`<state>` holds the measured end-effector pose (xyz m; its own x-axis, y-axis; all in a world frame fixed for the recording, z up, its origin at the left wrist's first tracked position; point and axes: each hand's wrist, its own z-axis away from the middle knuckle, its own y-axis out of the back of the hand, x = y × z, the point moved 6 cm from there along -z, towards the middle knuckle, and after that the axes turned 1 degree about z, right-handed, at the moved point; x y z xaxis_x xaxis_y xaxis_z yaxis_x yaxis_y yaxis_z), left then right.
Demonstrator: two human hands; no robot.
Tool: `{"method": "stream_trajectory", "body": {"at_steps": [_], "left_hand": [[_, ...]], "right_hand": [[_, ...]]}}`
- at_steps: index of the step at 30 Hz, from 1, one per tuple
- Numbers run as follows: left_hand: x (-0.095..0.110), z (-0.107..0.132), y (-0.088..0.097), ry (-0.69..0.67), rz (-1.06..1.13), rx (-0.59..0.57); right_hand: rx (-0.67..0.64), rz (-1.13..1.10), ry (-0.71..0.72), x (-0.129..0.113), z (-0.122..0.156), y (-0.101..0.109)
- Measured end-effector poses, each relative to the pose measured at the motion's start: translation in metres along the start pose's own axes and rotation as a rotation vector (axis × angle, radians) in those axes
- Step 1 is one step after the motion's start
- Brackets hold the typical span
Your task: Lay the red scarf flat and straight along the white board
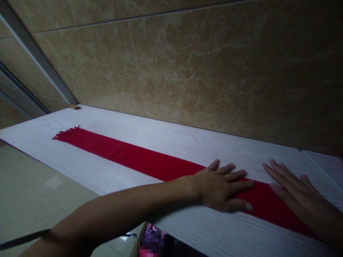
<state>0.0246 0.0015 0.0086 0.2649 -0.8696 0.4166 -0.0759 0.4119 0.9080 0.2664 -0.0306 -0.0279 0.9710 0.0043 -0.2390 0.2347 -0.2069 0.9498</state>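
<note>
A long red scarf [139, 157] with a fringed end at the far left lies stretched flat along a white wood-grain tabletop [166, 137]. My left hand [223, 185] lies palm down on the scarf, fingers spread and pointing right. My right hand [297, 194] rests flat at the right, fingers stretched toward the left, its palm over the scarf and its fingertips on the table beside it. Neither hand grips anything. The scarf's right end runs under my right hand and out of sight.
A brown marble-look tiled wall [203, 64] rises directly behind the table. A grey door or window frame [34, 57] slants at the left. Pale floor tiles [34, 192] lie below the table's front edge. A small tan object [74, 106] sits at the table's far corner.
</note>
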Motion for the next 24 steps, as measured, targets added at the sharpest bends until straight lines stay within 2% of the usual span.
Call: {"method": "stream_trajectory", "body": {"at_steps": [5,11,18,21,24], "left_hand": [[-0.002,0.000,-0.002,0.002,0.007,0.006],[0.001,0.001,0.001,0.014,0.011,-0.001],[0.001,0.000,0.000,0.016,0.000,-0.015],[0.000,0.000,0.000,0.016,-0.007,-0.008],[0.000,0.000,0.000,0.017,-0.011,-0.009]], "right_hand": [[0.062,-0.120,-0.050,-0.021,-0.008,0.025],[0.097,-0.096,0.035,-0.054,-0.011,0.033],[0.163,-0.049,0.054,-0.060,-0.014,0.034],[0.137,-0.008,-0.021,-0.061,-0.014,0.033],[0.052,0.052,-0.129,-0.061,-0.013,0.031]]}}
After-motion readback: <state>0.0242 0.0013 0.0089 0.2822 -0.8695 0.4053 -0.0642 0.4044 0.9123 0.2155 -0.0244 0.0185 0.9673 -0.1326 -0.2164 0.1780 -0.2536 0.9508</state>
